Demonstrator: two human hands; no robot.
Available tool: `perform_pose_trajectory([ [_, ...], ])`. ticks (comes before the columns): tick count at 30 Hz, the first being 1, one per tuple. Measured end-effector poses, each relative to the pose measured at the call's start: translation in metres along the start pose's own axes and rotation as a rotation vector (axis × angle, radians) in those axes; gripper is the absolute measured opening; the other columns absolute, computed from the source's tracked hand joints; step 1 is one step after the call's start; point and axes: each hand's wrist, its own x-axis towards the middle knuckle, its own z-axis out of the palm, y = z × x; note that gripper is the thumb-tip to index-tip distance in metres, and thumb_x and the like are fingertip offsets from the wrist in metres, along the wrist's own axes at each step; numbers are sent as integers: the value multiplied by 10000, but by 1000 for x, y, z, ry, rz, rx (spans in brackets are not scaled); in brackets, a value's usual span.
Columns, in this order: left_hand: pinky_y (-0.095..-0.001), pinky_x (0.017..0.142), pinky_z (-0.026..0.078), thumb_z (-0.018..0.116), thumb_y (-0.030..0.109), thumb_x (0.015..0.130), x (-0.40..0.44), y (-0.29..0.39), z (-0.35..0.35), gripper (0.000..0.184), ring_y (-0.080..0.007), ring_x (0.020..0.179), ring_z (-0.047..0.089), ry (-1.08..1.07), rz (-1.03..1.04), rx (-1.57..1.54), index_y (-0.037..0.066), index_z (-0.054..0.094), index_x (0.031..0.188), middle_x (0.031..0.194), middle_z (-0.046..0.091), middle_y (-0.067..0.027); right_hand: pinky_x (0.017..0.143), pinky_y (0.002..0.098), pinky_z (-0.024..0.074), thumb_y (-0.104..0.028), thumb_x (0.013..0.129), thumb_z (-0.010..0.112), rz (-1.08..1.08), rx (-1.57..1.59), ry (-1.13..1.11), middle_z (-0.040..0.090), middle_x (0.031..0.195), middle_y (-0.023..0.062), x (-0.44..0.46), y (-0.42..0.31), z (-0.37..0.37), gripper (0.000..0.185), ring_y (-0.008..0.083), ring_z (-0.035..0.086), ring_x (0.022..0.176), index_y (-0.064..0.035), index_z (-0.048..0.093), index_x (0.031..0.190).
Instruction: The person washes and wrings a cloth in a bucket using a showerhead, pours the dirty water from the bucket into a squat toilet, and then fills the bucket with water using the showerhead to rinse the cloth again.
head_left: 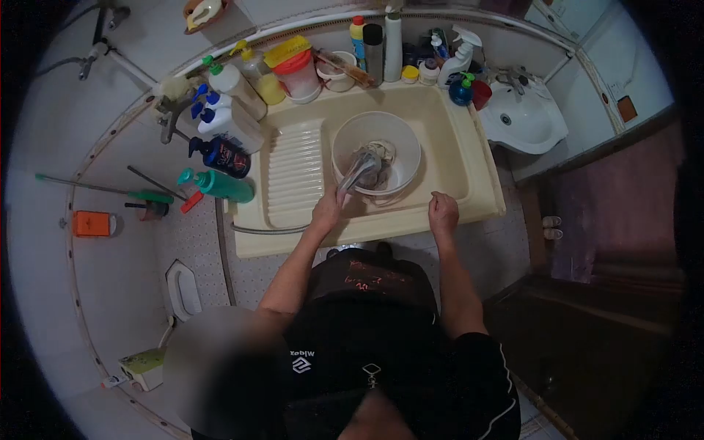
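Observation:
My left hand (327, 212) is closed round the handle of a grey shower head (358, 173). The head points into a white plastic basin (408, 132), where a bundle of wet-looking grey and cream cloth (382, 151) lies. A grey hose (270, 229) runs leftward from under my left hand along the front of the cream laundry sink (451, 150), in which the basin stands. At the sink's front rim, right of the basin, my right hand (443, 213) is curled into a loose fist with nothing visible in it. Some pale cloth shows beneath the basin's near side.
A ribbed washboard (295, 170) forms the sink's left part. Pump bottles, including a green one (224, 187), line its left edge. A red-lidded tub (297, 77) and a spray bottle (460, 56) stand along the back. To the right is a white washbasin (525, 117).

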Motion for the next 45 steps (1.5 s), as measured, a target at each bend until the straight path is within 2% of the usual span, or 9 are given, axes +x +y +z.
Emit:
perform_pose_trajectory([
  [8,-534,702,452,408,421,927,2,-8,8,391,-461,829,576,48,20,19,67,493,1071,887,606,-268,697,418,446,-74,775,578,-27,8,43,601,764,106,-1,-3,-1,99,303,567,749,-63,624,862],
  [17,-532,713,446,388,440,931,1,0,-3,414,-466,850,566,-26,20,-4,62,490,1067,900,602,-267,711,414,454,-62,769,586,-34,9,45,601,762,109,0,-5,-5,89,298,576,748,-62,633,845],
  [24,-517,727,438,404,412,935,0,-10,2,398,-459,885,558,14,82,-85,40,490,1049,926,594,-272,689,406,455,-77,797,565,-25,-13,16,602,774,117,-3,3,3,103,300,578,754,-60,638,869],
  [29,-432,671,441,414,375,943,8,-21,3,375,-363,737,578,-108,65,-245,14,510,972,777,581,-201,694,406,454,-79,799,563,-21,-43,14,601,781,114,-4,5,4,109,298,578,761,-62,635,879],
  [30,-432,671,441,414,375,943,8,-21,4,375,-363,737,578,-111,67,-246,14,510,972,777,581,-201,703,414,454,-83,790,569,-22,-23,24,603,787,116,-4,6,5,117,302,579,761,-74,635,886],
  [32,-391,650,435,424,371,942,6,-20,5,371,-297,677,545,-79,82,-276,10,509,957,724,544,-160,713,422,453,-88,780,576,-22,-4,34,605,794,119,-6,8,6,127,306,579,761,-86,636,892],
  [39,-357,656,428,456,390,926,4,-17,2,382,-230,669,505,-136,1,-381,12,506,938,706,513,-108,680,415,452,-75,780,578,-33,-22,22,581,747,105,-2,4,3,107,303,564,723,-84,629,874],
  [41,-312,602,418,485,435,911,5,-20,5,434,-159,647,492,-152,-33,-428,6,550,935,708,527,-39,673,415,452,-73,779,579,-60,-29,45,576,738,104,-2,3,3,107,304,561,716,-83,627,874],
  [45,-306,614,420,524,441,889,3,-25,10,439,-156,659,496,-75,49,-351,5,556,936,717,534,-47,669,414,452,-76,782,579,-41,-9,34,570,726,107,-3,3,3,99,305,561,711,-80,625,869],
])
